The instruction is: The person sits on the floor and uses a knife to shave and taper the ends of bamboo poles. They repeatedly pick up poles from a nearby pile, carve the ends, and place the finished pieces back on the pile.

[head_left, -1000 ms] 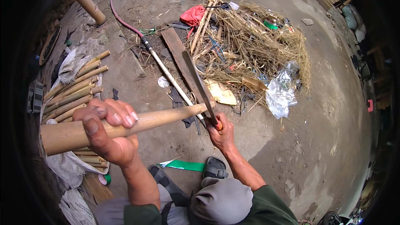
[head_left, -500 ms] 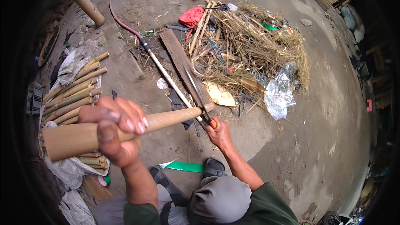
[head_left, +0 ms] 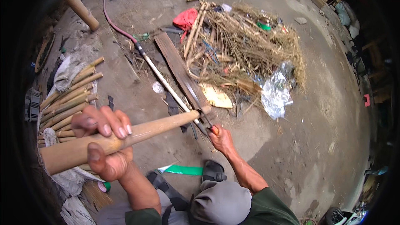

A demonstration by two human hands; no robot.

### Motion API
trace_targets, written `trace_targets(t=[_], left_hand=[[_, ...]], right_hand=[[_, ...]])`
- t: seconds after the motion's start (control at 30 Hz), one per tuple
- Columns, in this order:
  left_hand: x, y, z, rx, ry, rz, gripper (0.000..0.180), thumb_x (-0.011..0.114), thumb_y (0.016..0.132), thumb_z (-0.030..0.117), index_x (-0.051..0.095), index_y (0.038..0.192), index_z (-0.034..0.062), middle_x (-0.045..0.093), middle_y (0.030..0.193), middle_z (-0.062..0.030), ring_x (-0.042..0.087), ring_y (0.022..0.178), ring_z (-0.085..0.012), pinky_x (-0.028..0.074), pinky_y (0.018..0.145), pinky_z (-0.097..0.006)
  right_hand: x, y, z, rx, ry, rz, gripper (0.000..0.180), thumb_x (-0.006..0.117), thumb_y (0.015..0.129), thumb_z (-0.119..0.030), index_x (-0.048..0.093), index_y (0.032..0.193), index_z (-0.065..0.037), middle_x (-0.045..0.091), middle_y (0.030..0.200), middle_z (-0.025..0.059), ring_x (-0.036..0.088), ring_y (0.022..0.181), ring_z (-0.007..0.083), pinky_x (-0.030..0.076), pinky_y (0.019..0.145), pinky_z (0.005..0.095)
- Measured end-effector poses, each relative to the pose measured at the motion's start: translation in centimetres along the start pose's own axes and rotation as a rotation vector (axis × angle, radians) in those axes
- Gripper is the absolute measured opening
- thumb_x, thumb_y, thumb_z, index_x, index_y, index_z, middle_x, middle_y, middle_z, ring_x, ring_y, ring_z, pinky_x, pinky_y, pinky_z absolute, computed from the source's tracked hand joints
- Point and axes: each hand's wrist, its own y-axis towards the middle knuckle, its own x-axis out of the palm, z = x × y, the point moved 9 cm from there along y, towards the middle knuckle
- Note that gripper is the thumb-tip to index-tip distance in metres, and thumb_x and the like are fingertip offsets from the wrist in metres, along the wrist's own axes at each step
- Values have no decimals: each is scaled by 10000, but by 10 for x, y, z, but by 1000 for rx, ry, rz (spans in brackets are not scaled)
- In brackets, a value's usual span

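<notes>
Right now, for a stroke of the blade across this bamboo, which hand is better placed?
Your right hand, most likely: it grips the orange handle, with the blade crossing the bamboo pole near one end. Your left hand is occupied, holding the bamboo pole.

Rough workshop with stacked bamboo poles (head_left: 66,100)

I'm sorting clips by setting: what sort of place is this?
Probably an informal bamboo workshop or yard: cut poles lie stacked at the left, a heap of straw sits on bare ground, and the right hand holds a bladed tool at a bamboo pole.
</notes>
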Motion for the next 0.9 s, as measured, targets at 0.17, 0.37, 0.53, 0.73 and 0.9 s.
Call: trace_targets(t=[0.17, 0.37, 0.53, 0.73, 0.9], left_hand=[[-8, -14, 8, 122, 101, 72, 318, 634, 954, 347, 476, 981, 74, 454, 853, -56, 500, 630, -154, 461, 586, -318], [-4, -19, 16, 137, 53, -34, 294, 642, 962, 325, 477, 941, 82, 474, 830, -58, 513, 603, -147, 473, 563, -311], [15, -13, 13, 2, -22, -198, 295, 691, 908, 296, 491, 906, 79, 501, 807, -57, 535, 613, -161, 498, 614, -332], [-5, -15, 4, 23, 39, 40, 359, 691, 913, 341, 444, 980, 90, 450, 841, -63, 495, 661, -160, 462, 635, -322], [-14, -13, 7, 71, -43, -24, 269, 606, 986, 302, 449, 979, 84, 462, 812, -63, 491, 597, -158, 455, 545, -313]], right_hand=[[2, 2, -17, -124, 28, 9, 248, 716, 873, -197, 627, 1051, -50, 688, 829, 250, 693, 788, 455, 529, 693, 529], [12, 3, -11, -81, -20, -57, 247, 718, 855, -177, 612, 1050, -67, 683, 845, 244, 684, 821, 470, 527, 711, 510], [0, 3, -10, -74, 44, -64, 272, 754, 842, -198, 612, 1041, -79, 692, 860, 237, 687, 821, 466, 518, 717, 523], [8, -5, -5, -154, 54, -155, 269, 745, 851, -223, 607, 988, -37, 673, 855, 244, 687, 811, 417, 517, 709, 471], [2, 4, 28, 82, 140, -51, 241, 715, 889, -245, 637, 997, -44, 691, 846, 253, 680, 809, 463, 531, 715, 502]])
